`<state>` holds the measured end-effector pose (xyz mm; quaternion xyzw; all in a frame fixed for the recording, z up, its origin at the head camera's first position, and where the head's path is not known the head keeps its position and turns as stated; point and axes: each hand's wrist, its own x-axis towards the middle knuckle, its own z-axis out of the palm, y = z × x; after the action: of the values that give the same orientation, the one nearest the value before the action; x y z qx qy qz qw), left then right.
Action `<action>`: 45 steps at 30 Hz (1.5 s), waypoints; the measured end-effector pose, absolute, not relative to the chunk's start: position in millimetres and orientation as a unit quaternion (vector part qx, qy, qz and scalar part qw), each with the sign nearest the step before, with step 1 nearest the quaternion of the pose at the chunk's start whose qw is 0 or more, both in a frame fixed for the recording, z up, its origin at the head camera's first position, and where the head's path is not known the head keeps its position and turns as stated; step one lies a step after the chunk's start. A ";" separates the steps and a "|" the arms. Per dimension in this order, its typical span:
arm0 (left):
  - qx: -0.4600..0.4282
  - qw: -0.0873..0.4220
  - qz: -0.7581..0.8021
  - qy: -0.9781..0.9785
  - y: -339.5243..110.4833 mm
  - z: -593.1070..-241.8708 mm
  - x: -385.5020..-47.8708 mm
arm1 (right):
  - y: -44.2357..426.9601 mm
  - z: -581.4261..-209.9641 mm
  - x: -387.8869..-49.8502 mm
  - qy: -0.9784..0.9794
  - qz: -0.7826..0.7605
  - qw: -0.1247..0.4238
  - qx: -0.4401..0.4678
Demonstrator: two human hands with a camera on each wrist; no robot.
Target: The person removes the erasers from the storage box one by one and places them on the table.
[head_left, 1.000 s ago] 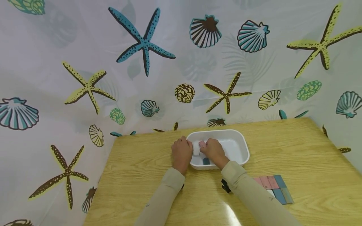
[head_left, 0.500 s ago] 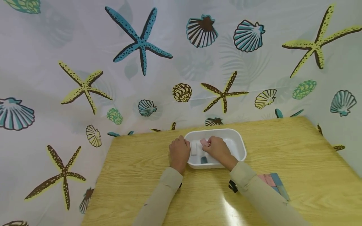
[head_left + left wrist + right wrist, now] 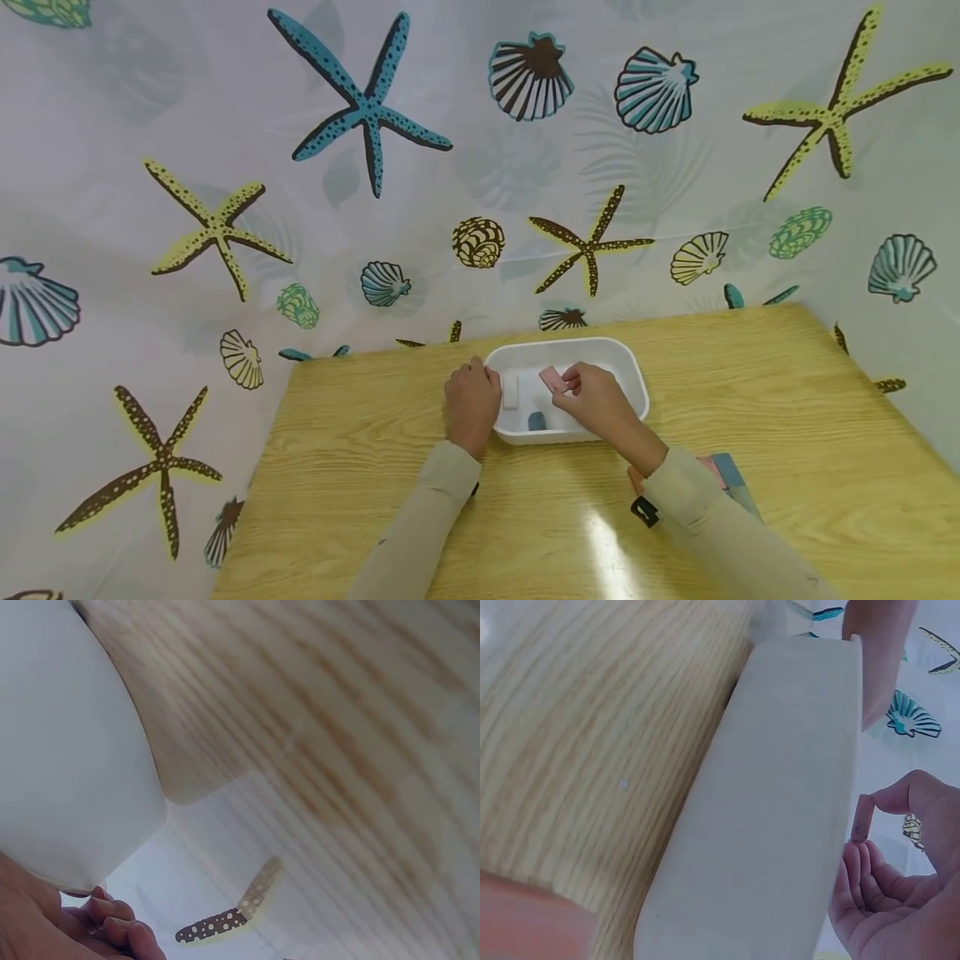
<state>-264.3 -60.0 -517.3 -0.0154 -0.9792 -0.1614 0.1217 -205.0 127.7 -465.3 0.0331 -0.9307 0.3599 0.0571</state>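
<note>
A white plastic tub (image 3: 637, 379) stands on the wooden table near the patterned cloth. My left hand (image 3: 472, 402) grips its left rim; in the left wrist view, curled fingers (image 3: 124, 926) show at the tub's edge. Above the tub's floor, my right hand (image 3: 600, 404) pinches a small pink block (image 3: 552, 379) between thumb and fingertips. The right wrist view shows this block (image 3: 862, 817) narrow side on, beyond the tub wall. Inside the tub, a white block (image 3: 510, 392) lies along the left end and a blue-grey block (image 3: 537, 421) lies near the front wall.
Several coloured blocks, with a blue one (image 3: 726, 468) at the far edge, lie together on the table, partly hidden under my right forearm. An orange block (image 3: 532, 919) is close in the right wrist view. Shell-printed cloth (image 3: 420, 217) hangs behind the table (image 3: 360, 433).
My right hand has lifted the pink block away from beside the white one and moved it rightwards. The left hand keeps its grip on the rim. The head view has shifted slightly.
</note>
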 end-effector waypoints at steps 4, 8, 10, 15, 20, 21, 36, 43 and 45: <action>-0.016 0.119 -0.164 -0.979 -60.5 -516.6 -263.8 | 131.7 -460.6 -193.9 -0.927 0.367 0.072 0.034; -0.019 0.121 -0.161 -0.979 -61.6 -516.6 -263.4 | 137.8 -455.8 -183.1 -0.923 0.374 0.081 0.037; -0.021 0.122 -0.161 -0.979 -62.0 -516.3 -263.2 | 142.1 -453.2 -177.5 -0.923 0.375 0.082 0.037; -0.021 0.116 -0.159 -0.980 -62.7 -515.0 -263.3 | 156.5 -449.0 -161.9 -0.925 0.370 0.075 0.025; -0.015 0.103 -0.155 -0.982 -63.9 -513.9 -264.6 | 171.3 -452.4 -145.8 -0.925 0.375 0.066 0.007; -0.014 0.102 -0.155 -0.983 -63.9 -513.9 -264.8 | 174.1 -454.1 -142.9 -0.924 0.377 0.066 0.004; -0.009 0.086 -0.171 -0.981 -62.2 -514.6 -261.3 | 196.3 -475.9 -103.2 -0.923 0.382 0.039 -0.027; -0.013 0.098 -0.168 -0.981 -61.4 -514.6 -264.1 | 205.3 -479.6 -84.5 -0.925 0.375 0.055 -0.025; -0.016 0.102 -0.169 -0.980 -61.2 -514.6 -264.2 | 207.0 -481.7 -78.7 -0.926 0.372 0.057 -0.028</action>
<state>-264.2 -61.2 -514.6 -0.0161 -0.9803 -0.1688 0.1016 -78.7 207.0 -481.7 -0.0278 -0.9259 0.3725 0.0572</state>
